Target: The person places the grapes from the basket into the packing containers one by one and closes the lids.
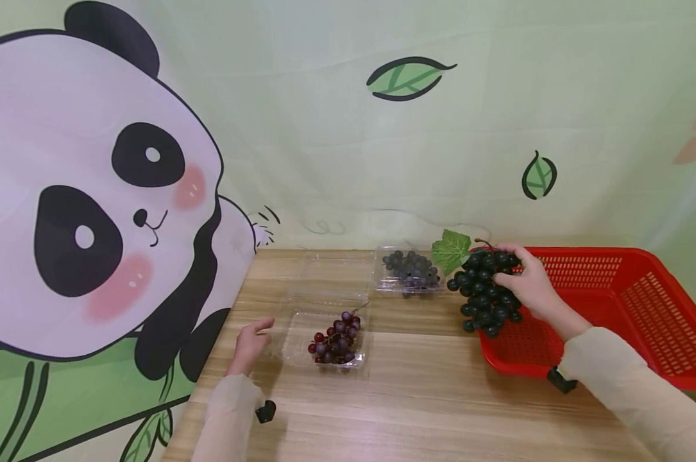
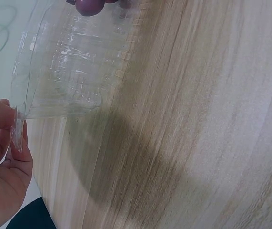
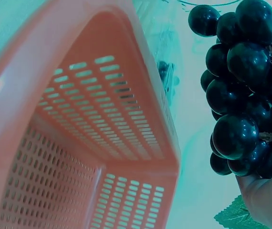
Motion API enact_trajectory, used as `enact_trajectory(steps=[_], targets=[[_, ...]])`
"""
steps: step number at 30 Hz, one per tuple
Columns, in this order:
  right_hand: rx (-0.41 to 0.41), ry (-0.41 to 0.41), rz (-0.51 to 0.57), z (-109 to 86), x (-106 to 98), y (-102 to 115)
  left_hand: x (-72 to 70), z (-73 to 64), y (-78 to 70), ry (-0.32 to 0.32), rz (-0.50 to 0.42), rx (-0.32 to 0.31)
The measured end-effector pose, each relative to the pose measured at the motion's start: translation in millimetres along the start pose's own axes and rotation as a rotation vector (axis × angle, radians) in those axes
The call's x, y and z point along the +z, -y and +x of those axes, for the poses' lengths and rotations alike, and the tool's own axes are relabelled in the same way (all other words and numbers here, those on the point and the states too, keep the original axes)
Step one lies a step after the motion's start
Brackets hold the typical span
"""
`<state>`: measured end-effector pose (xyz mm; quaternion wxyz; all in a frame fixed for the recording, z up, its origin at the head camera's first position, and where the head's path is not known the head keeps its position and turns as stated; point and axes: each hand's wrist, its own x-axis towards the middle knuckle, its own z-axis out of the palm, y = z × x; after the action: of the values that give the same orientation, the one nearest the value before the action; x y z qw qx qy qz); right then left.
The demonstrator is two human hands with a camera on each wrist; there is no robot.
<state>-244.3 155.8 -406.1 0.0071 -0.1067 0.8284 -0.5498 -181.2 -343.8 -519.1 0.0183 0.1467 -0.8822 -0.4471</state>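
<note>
My right hand (image 1: 529,282) grips a bunch of black grapes (image 1: 486,292) near its stem, over the left rim of the red basket (image 1: 630,308). A green leaf (image 1: 451,250) hangs from the stem. In the right wrist view the dark bunch (image 3: 247,90) fills the right side, beside the basket wall. At the left, my left hand (image 1: 251,345) pinches the rim of an open clear plastic box (image 1: 298,333) between thumb and fingers, as the left wrist view shows at the box edge (image 2: 17,129). Purple-red grapes (image 1: 337,340) lie in that box.
Behind stands a second clear box (image 1: 385,282) with dark grapes (image 1: 411,268) in it. The open box's lid (image 1: 333,276) leans back toward the curtain (image 1: 324,160), which carries a panda print. All rests on a wooden table (image 1: 417,385).
</note>
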Motion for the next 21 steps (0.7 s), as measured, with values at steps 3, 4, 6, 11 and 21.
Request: enact_trajectory(steps=[3,4,6,11,21], targets=[[0.003,0.026,0.017,0.7,4.8,1.4,-0.1,-0.3,-0.6,-0.001,0.006,0.002],[0.003,0.031,0.023,1.0,6.5,2.0,-0.1,-0.5,-0.8,-0.003,0.008,0.003],[0.001,0.044,0.034,2.0,9.8,2.8,0.0,-0.5,-0.8,-0.003,0.009,0.001],[0.005,0.066,0.033,5.0,18.8,4.9,-0.3,0.3,-0.1,0.003,0.007,-0.01],[0.016,0.11,0.059,11.8,38.6,12.1,-0.7,2.0,2.3,0.003,0.01,-0.007]])
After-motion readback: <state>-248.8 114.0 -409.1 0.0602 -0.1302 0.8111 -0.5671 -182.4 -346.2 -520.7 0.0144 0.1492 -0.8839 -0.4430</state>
